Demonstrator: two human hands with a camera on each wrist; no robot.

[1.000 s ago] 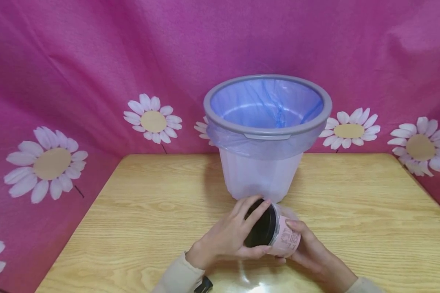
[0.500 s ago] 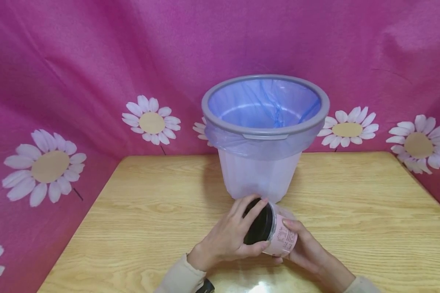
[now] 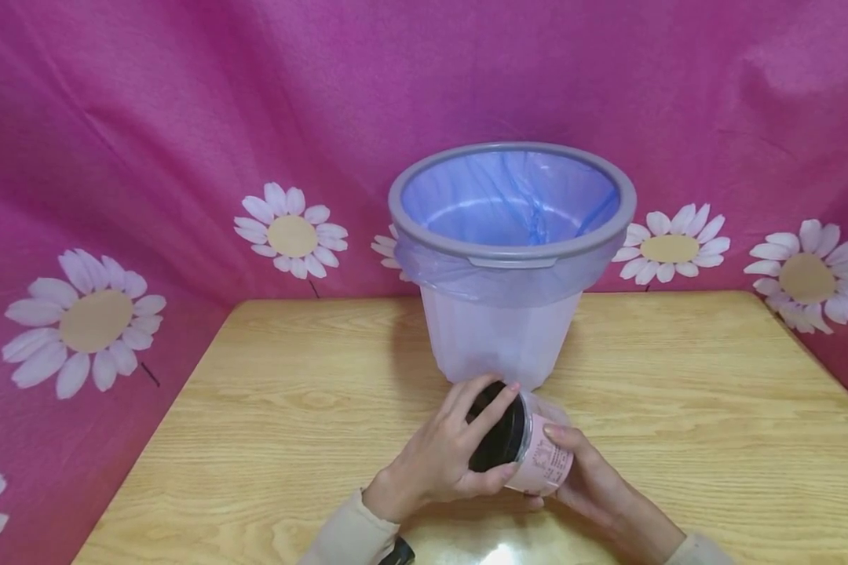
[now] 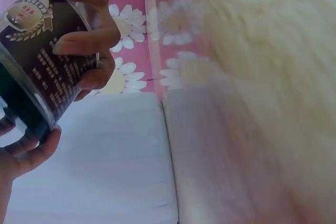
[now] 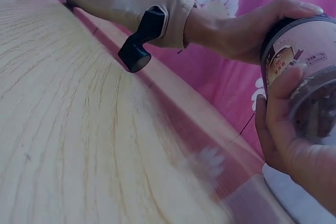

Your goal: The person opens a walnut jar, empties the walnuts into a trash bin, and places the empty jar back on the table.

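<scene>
A clear plastic jar [image 3: 546,455] with a pink label is tilted on its side in front of the bin, its black lid [image 3: 498,443] facing left. My left hand [image 3: 441,455] grips the lid, thumb low at the rim and fingers spread over the top. Around the jar's body curls my right hand [image 3: 601,486], thumb across the label. Seen from the left wrist, the label [image 4: 52,51] has a dark side with white print and a badge. Dark contents [image 5: 315,111] show through the clear end in the right wrist view.
Behind the hands a pale bin [image 3: 502,333] with a grey rim, lined with a blue bag, stands on the wooden table [image 3: 290,408]. A pink daisy-print cloth [image 3: 184,118] hangs behind and at both sides. A black wrist camera [image 5: 139,45] sits under the left sleeve.
Both hands and the jar have shifted very slightly left in the head view, along with a small shift of the whole scene. The grips on lid and jar look the same.
</scene>
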